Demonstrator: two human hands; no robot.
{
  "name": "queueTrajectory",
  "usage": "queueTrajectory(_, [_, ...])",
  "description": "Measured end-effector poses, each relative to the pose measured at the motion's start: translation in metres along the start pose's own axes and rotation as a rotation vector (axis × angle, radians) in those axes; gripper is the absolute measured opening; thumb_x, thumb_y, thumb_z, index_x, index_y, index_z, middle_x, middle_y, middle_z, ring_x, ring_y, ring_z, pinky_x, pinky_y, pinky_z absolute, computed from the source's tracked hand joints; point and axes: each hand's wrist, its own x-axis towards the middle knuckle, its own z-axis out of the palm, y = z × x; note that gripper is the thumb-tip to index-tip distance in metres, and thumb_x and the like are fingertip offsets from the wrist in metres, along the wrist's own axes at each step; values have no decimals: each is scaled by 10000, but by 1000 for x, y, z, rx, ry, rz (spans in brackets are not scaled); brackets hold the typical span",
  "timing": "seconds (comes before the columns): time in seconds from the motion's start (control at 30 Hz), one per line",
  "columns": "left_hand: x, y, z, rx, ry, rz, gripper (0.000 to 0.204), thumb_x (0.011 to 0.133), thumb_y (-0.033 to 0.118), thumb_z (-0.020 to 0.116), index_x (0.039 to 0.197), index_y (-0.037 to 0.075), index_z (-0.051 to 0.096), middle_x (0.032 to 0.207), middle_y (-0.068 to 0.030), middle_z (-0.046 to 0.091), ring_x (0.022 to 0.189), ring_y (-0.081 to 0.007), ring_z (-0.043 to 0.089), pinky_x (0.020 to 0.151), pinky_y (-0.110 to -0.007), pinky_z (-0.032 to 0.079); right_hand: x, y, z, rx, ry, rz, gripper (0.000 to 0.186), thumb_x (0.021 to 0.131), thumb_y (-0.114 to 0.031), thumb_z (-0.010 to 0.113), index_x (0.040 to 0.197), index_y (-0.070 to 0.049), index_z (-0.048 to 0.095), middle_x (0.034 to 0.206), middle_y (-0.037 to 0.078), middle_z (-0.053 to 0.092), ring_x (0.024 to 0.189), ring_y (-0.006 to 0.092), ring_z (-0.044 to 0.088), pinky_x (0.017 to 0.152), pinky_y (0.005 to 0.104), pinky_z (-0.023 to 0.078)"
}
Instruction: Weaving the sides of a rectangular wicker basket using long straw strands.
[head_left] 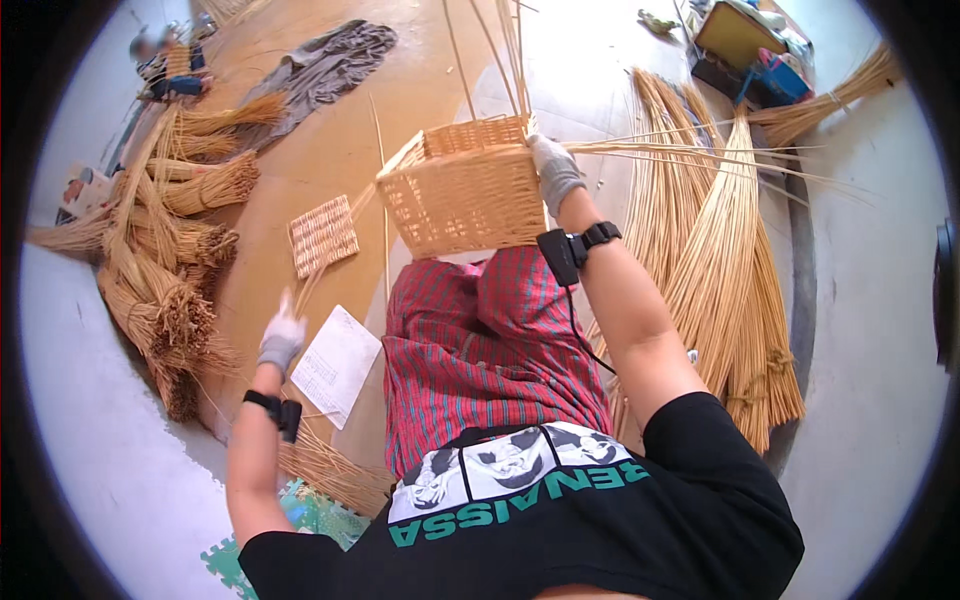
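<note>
A woven reed basket (462, 200), open at the top, rests tilted at my knees, with long loose strands standing up from its far side and sticking out to the right. My right hand (554, 172), in a pale glove, is closed round the basket's right corner; its fingertips are partly hidden. My left hand (283, 332), also gloved, is out to the left, its fingers somewhat blurred and closed on thin reed strands (312, 284). These strands run up toward a small square woven reed panel (323, 236) on the floor and the basket's left side.
Bundled reeds (180, 290) are heaped along the left. Long reed sheaves (725, 270) lie on the right. A white paper sheet (337, 366) lies beside my left hand. Farther off are a grey cloth (335, 75) and a box (735, 45); another person (172, 65) sits far left.
</note>
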Motion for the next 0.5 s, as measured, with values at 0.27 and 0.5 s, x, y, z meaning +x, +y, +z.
queueTrajectory(0.27, [-26, -52, 45, -181, -480, 621, 1306, 739, 595, 828, 1630, -1, 82, 1663, -264, 210, 1557, -353, 207, 1261, -445, 206, -64, 5, -27, 116, -184, -128, 116, 964, -259, 624, 975, -147, 653, 911, -8, 644, 821, 113, 615, 692, 276, 513])
queueTrajectory(0.5, [-94, 217, -70, 7, 440, 1053, 782, 936, 461, 671, 1531, 48, 378, 1455, -301, 489, 1374, -448, 454, 1149, -481, 370, -84, 0, -19, 177, -213, -95, 97, 953, -247, 660, 977, -153, 658, 900, -5, 651, 798, 112, 623, 695, 279, 521])
